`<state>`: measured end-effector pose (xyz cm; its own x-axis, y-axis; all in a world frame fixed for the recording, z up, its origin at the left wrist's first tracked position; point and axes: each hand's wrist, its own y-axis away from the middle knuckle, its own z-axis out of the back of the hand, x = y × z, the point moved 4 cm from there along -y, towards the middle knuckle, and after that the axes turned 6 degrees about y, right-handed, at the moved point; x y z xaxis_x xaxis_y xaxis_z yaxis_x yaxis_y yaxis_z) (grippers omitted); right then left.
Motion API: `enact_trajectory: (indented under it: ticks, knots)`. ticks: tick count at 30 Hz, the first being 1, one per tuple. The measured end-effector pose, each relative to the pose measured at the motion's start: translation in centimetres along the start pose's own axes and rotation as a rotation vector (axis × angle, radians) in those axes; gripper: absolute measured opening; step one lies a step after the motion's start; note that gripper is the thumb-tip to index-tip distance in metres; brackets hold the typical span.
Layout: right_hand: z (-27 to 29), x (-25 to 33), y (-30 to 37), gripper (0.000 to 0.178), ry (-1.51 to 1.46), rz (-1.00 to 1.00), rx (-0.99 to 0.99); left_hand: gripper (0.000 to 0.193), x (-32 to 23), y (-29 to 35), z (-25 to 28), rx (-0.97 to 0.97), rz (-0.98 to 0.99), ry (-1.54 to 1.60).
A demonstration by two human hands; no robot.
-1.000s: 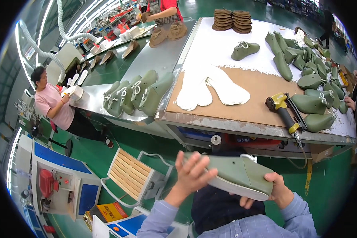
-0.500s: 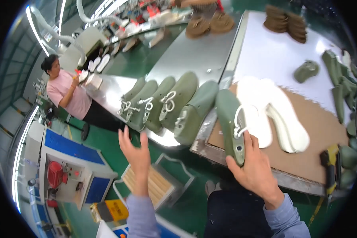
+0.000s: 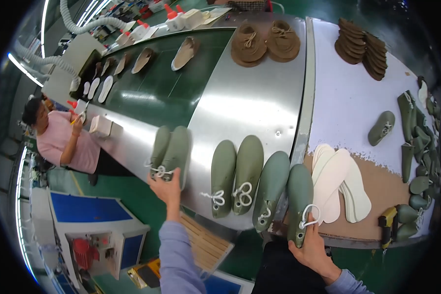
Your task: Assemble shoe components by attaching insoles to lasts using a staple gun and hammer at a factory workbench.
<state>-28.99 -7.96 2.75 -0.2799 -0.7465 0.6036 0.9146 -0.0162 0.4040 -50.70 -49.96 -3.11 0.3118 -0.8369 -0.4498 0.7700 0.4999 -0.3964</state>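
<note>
Green shoe lasts with white cord loops stand in a row along the bench's near edge. My left hand [image 3: 166,188] is closed around the heel end of a shoe last [image 3: 177,147] at the left of the row. Another shoe last [image 3: 160,146] stands right beside it; whether my fingers also grip that one, I cannot tell. My right hand [image 3: 312,251] is closed on the heel end of a shoe last [image 3: 300,196] at the right. Between my hands are three more lasts, including a shoe last [image 3: 250,171] with a large loop.
White insoles [image 3: 355,196] lie on brown cardboard [image 3: 384,169] at the right. Brown shoe uppers [image 3: 248,46] sit farther back on the metal bench [image 3: 259,93]. A yellow-black tool [image 3: 388,226] and several lasts line the right edge. A person in pink [image 3: 66,139] works at the left.
My left hand has gone from open in the air to gripping a last. Two lasts at the left now stand apart from the others. The view has shifted; my right hand still grips its last.
</note>
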Motion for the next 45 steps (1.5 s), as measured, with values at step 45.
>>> enact_trajectory:
  ticks: [45]
  knots:
    - [10.4,-21.0,-1.3,0.067,0.167,-0.552,-0.626,0.088,-31.8,32.8,-3.4,0.678,-0.428,0.045]
